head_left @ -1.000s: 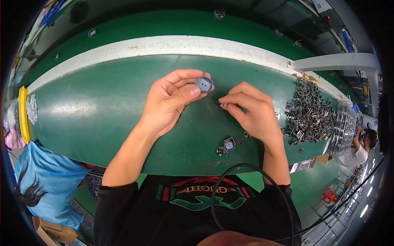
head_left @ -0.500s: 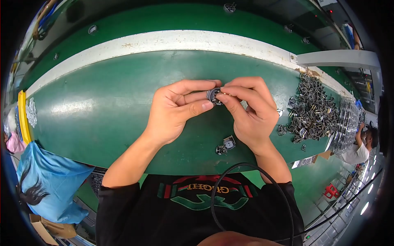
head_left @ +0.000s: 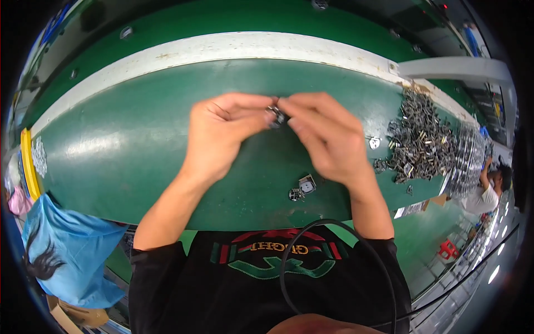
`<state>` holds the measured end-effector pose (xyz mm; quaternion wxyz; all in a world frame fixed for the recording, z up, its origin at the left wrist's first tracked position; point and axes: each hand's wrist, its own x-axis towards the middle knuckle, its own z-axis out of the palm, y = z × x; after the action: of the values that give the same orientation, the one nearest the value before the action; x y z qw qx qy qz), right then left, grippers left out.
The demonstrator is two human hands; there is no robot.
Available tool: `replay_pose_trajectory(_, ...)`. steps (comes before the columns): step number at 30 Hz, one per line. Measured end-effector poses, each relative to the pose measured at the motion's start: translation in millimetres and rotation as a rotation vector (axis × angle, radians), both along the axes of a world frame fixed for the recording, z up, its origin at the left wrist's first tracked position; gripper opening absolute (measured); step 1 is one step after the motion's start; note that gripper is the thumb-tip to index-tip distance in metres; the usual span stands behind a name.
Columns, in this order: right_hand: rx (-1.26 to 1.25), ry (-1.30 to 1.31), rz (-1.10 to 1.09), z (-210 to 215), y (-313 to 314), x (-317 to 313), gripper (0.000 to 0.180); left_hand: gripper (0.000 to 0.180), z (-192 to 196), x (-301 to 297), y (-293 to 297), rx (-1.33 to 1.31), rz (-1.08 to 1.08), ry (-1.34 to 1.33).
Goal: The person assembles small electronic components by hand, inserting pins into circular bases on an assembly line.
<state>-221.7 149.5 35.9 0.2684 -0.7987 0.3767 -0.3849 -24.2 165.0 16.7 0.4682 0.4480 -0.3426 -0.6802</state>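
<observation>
Above the middle of the green table, my left hand (head_left: pixel 217 131) pinches a small dark round part with metal bits (head_left: pixel 276 116) between thumb and fingers. My right hand (head_left: pixel 334 136) is closed in a pinch at the part's right side, its fingertips touching it. Motion blur hides fine detail, and the fingers cover much of the part. On the table below the hands lie a small square part with a pale round face (head_left: pixel 307 184) and, beside it, a small dark part with metal pieces (head_left: pixel 295 194).
A heap of small dark metal parts (head_left: pixel 420 136) lies at the right, next to stacked clear trays (head_left: pixel 466 158). A loose pale part (head_left: pixel 374 143) sits by the heap. Clear small pieces (head_left: pixel 39 156) lie far left by a yellow strip (head_left: pixel 30 164). A black cable (head_left: pixel 285 261) loops before me.
Both hands have moved slightly up and left with the part. The part has turned between the fingers, and the right fingers have shifted at its side.
</observation>
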Motion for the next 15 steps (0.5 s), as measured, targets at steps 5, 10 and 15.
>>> replay_pose_trajectory(5, 0.248, 0.330, -0.026, 45, -4, -84, 0.033, 0.020, 1, 23, -79, -0.426, 0.125, -0.699)
replay_pose_trajectory(10, 0.451, 0.628, 0.122, 49, 29, -96, 0.039, 0.020, -16, 46, -154, -0.511, 0.173, -1.092)
replay_pose_trajectory(15, 0.419, 0.503, 0.008, 15, 45, -103, 0.027, 0.030, -13, 31, -166, -0.413, 0.039, -1.163)
